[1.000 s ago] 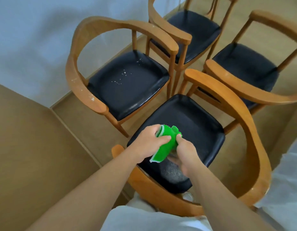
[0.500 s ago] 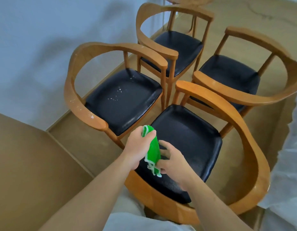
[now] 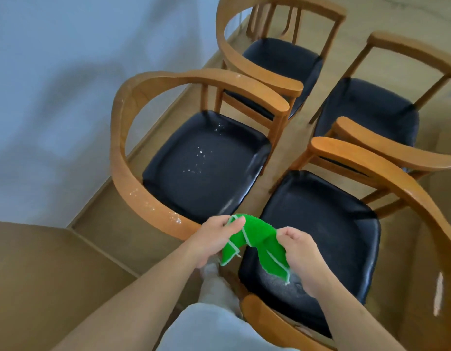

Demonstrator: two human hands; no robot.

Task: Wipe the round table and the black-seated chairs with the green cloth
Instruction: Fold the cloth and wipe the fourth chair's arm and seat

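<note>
The green cloth (image 3: 254, 241) with a white hem hangs spread between both hands above the gap between two chairs. My left hand (image 3: 214, 239) pinches its left corner and my right hand (image 3: 299, 252) grips its right side. Below the right hand is the nearest chair's black seat (image 3: 325, 231), with a dusty grey patch at its front. The left chair's black seat (image 3: 206, 168) carries white specks, and its wooden armrest (image 3: 133, 183) is speckled too. The round table is not in view.
Two more black-seated wooden chairs (image 3: 280, 62) (image 3: 371, 110) stand behind, close together. A pale wall (image 3: 55, 97) runs along the left. A brown panel (image 3: 42, 274) fills the lower left. My grey-clad leg and foot (image 3: 214, 287) are below the hands on the tan floor.
The cloth was bunched in my left hand; now both hands have pulled it open between them. The view has swung left, towards the speckled chair.
</note>
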